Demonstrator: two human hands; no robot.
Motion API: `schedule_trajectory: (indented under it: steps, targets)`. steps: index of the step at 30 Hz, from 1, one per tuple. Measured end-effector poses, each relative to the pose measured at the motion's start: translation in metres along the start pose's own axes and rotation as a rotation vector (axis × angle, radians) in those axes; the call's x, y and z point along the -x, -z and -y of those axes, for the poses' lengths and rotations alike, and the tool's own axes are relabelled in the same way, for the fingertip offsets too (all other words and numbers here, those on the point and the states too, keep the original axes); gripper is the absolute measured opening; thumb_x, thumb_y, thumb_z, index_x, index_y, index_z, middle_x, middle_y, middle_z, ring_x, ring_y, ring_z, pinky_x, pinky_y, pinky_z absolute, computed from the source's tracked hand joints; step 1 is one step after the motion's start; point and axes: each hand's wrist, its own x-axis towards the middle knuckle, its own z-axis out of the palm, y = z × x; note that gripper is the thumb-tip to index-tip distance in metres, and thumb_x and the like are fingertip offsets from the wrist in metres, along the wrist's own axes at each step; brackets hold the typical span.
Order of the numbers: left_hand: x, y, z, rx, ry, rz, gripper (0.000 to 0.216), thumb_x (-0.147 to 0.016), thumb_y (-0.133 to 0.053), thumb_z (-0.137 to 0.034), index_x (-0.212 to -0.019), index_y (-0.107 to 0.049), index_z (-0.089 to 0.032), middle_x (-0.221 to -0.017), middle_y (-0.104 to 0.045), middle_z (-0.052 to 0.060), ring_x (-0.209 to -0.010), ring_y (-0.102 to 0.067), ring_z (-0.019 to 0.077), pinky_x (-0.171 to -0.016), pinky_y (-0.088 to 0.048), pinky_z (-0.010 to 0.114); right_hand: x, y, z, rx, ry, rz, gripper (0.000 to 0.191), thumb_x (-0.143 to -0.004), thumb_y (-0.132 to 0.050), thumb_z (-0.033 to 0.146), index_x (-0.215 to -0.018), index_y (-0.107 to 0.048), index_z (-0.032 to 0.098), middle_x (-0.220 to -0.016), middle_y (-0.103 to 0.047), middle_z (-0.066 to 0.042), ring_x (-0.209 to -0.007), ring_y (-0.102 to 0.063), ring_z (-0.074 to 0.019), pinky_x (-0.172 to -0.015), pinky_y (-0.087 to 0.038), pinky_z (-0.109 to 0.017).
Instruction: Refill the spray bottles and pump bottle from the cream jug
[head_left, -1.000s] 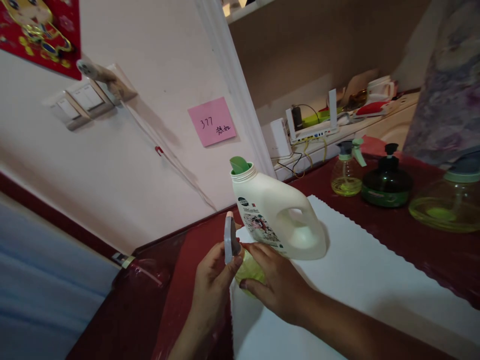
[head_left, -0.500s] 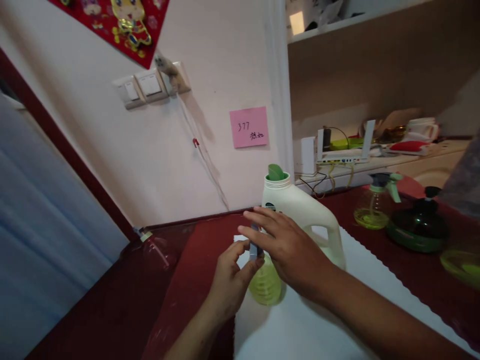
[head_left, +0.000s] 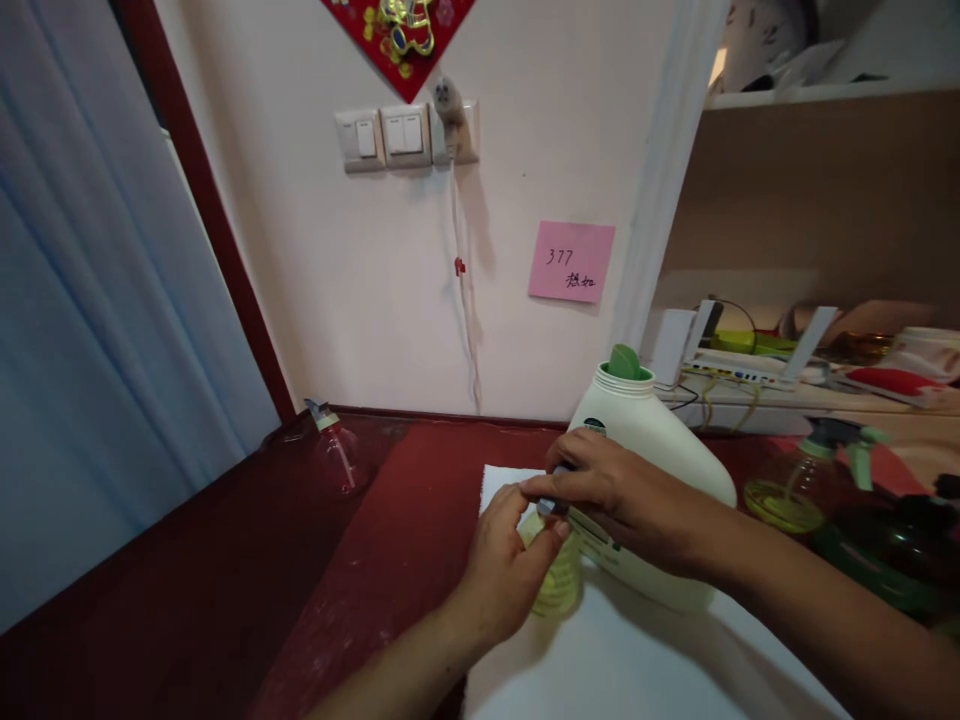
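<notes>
A small clear bottle (head_left: pixel 561 592) of yellow-green liquid stands on the white sheet (head_left: pixel 577 675). Its grey top (head_left: pixel 553 507), which looks like a spray head, is mostly covered by fingers. My left hand (head_left: pixel 504 568) pinches around the neck and top from the left, thumb in front. From the right, my right hand (head_left: pixel 626 490) closes its fingers over the upper part of that grey top. Just behind the bottle is a large cream jug (head_left: pixel 675 470) with an open threaded mouth, and something green (head_left: pixel 624 362) sticks up out of it.
An empty-looking spray bottle (head_left: pixel 341 455) stands at the left by the wall. To the right are a spray bottle (head_left: pixel 787 505) with yellow-green liquid and a dark green pump bottle (head_left: pixel 874 550). A white router (head_left: pixel 739 375) sits on the shelf behind.
The view has swung left, so things sit farther right. My right hand's fingers, stretched out beside the grey top before, now curl over it. The left hand keeps its pinch.
</notes>
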Motion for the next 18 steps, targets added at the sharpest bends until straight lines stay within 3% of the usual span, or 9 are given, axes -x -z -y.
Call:
schedule_trajectory:
  steps: [4,8,12,18]
  targets:
    - [0.002,-0.004,-0.005,0.088,0.071,-0.048,0.033,-0.078,-0.075,-0.024,-0.108,-0.06,-0.019,-0.107,-0.068,0.004,-0.101,-0.061,0.0231,-0.089,-0.046,0.034,-0.003,0.002,0.004,-0.027,-0.046,0.044,0.035,-0.099,-0.055,0.014,-0.124,-0.071,0.032,-0.09,-0.059,-0.005,-0.086,-0.051,-0.0208,-0.075,-0.04,-0.035]
    - [-0.001,-0.01,-0.013,0.097,0.197,-0.141,0.043,-0.064,-0.086,-0.023,-0.096,-0.059,-0.019,-0.092,-0.067,0.001,-0.085,-0.06,0.0201,-0.075,-0.046,0.03,-0.002,-0.004,0.007,0.024,-0.034,-0.008,0.038,-0.094,-0.061,0.01,-0.125,-0.07,0.03,-0.089,-0.059,-0.006,-0.085,-0.052,-0.0226,-0.074,-0.038,-0.037]
    - [-0.004,-0.014,-0.016,0.079,0.21,-0.211,0.034,-0.063,-0.084,-0.021,-0.086,-0.059,-0.019,-0.087,-0.067,0.0,-0.082,-0.058,0.0187,-0.072,-0.044,0.028,-0.001,-0.01,0.011,0.099,-0.085,-0.012,0.051,-0.088,-0.067,0.007,-0.131,-0.066,0.033,-0.091,-0.059,-0.005,-0.086,-0.053,-0.0238,-0.073,-0.036,-0.037]
    - [-0.002,-0.015,-0.006,0.076,0.146,-0.208,0.027,-0.071,-0.079,-0.026,-0.091,-0.064,-0.018,-0.092,-0.069,0.004,-0.087,-0.06,0.0218,-0.078,-0.045,0.032,-0.001,-0.014,0.015,0.194,-0.129,-0.011,0.038,-0.094,-0.059,0.015,-0.128,-0.068,0.03,-0.087,-0.057,-0.005,-0.081,-0.052,-0.0223,-0.067,-0.034,-0.035]
